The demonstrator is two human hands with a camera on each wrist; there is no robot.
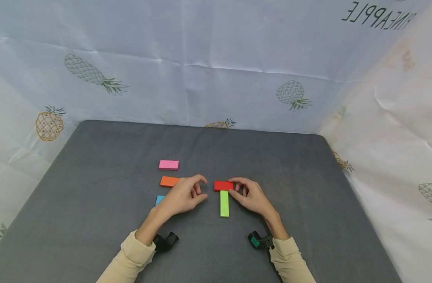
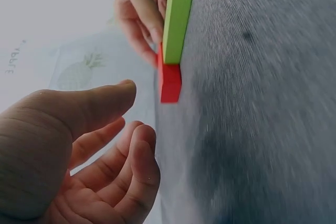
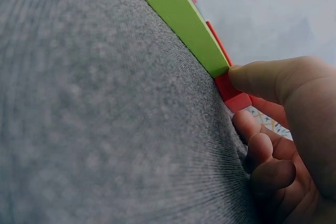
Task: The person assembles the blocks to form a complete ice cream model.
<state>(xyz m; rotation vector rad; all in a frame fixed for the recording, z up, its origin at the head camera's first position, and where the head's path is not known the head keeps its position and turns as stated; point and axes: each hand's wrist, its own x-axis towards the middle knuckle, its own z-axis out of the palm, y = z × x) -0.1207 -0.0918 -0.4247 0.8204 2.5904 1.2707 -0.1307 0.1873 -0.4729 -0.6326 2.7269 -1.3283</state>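
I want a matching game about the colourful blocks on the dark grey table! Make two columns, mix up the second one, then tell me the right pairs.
Things
1. pink rectangular block
2. orange rectangular block
3. red rectangular block
4. lime-green rectangular block

Places
A. pinched by the right hand
B. farthest back of these four
C. one end against the red block's near side
D. partly hidden by the left hand in the head view

Right pairs: 1-B, 2-D, 3-A, 4-C
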